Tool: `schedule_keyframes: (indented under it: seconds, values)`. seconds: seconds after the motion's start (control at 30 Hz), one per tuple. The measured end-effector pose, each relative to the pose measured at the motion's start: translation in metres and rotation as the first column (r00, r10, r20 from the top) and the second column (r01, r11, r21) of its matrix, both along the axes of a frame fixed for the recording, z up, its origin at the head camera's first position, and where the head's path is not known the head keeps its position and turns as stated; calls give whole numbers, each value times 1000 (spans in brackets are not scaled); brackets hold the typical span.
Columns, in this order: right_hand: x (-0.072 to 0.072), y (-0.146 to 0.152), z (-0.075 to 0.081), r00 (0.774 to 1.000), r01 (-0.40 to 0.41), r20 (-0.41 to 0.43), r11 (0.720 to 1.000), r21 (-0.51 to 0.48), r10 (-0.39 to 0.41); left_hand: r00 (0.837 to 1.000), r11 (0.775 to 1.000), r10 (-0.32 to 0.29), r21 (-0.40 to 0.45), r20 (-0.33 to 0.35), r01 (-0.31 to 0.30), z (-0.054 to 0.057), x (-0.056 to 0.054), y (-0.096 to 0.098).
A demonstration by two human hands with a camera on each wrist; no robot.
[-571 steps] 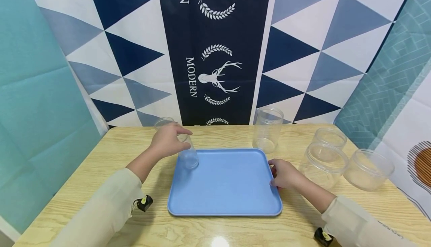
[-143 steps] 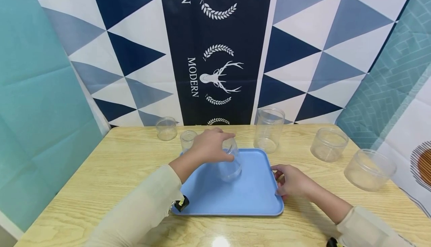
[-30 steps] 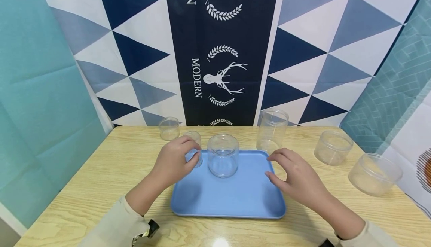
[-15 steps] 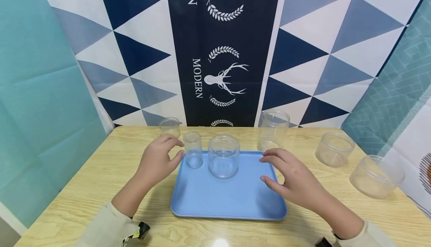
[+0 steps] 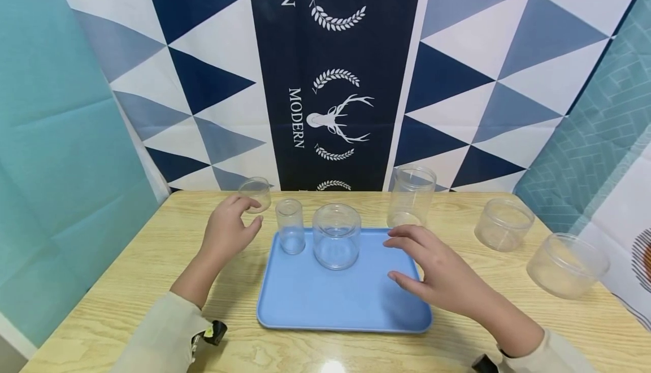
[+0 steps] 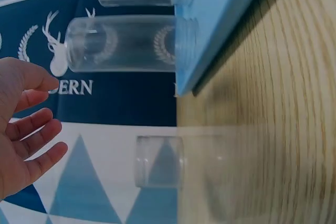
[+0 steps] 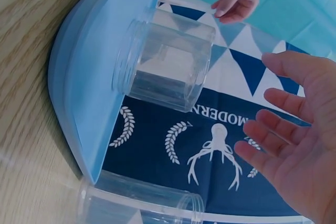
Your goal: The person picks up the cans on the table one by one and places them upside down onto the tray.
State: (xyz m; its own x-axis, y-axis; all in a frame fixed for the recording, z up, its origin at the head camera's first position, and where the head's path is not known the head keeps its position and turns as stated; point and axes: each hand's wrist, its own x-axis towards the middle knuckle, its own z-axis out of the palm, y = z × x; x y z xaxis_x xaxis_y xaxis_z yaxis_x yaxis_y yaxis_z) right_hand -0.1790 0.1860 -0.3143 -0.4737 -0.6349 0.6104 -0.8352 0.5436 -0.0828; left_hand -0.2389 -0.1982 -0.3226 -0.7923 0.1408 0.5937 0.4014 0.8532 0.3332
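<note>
Head view: blue tray (image 5: 346, 299) lies mid-width on the wooden surface (image 5: 152, 260). On it stand two clear jars: narrow jar (image 5: 291, 230) at the tray's far left corner, wide jar (image 5: 337, 238) just beside it along the far edge. Tall jar (image 5: 412, 196) stands on the surface behind the tray's far right corner. Small jar (image 5: 259, 192) sits by the surface's far edge, toward its far left corner. Two low tubs, clear tub (image 5: 504, 224) and cloudy tub (image 5: 567, 265), stand by the surface's right edge, the clear one nearer the far right corner. Left hand (image 5: 229, 227) is left of the narrow jar, in front of the small jar; grip apart. Right hand (image 5: 434, 271) hangs over the tray's right edge; grip apart, thumb below the fingers.

Left wrist view: left hand's fingers are spread and bent, above and well apart from the small jar. Narrow jar's ribbed end is down at the tray's corner.

Right wrist view: right hand is palm-in, fingers spread, clear of the wide jar, whose ribbed end is down on the tray. Tall jar shows partly, ribbed end up.
</note>
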Motion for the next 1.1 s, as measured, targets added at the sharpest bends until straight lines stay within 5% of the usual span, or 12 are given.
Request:
schedule_keyframes:
  seconds: [0.17, 0.8, 1.1]
  values:
    - [-3, -1, 0, 998, -60, -4, 998, -9, 60, 999, 1000, 18, 19, 43, -19, -5, -14, -5]
    - [-5, -14, 7, 986, -88, 151, 992, 94, 73, 990, 996, 51, 70, 133, -61, -17, -65, -23]
    - [-7, -28, 5, 982, -150, 131, 983, 104, 136, 981, 992, 61, 96, 186, -80, -17, -84, -25]
